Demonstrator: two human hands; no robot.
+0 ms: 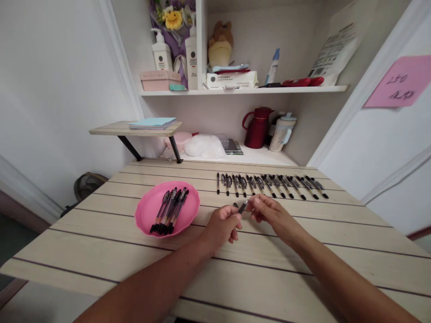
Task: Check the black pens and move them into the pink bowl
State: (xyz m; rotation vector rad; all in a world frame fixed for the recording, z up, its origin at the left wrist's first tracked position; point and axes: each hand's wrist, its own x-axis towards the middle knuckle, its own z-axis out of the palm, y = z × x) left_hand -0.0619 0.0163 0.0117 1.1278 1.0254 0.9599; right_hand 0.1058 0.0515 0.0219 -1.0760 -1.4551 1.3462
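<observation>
Soft, diffuse light fills the room around me; a faint shadow lies below the right forearm. Right of the hands, wide-angle distortion slants the white frame; small lettering beyond blurs.

"250" on pink paper

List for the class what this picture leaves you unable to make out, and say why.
All in the head view:
- The full shape of the dark piece: partly covered by the left hand.
- Whether the right hand pinches anything: its own curl hides this.
- How many pens lie in the pink bowl: they overlap.
- The dark item: mostly behind the red jug and speckled mug.
</observation>
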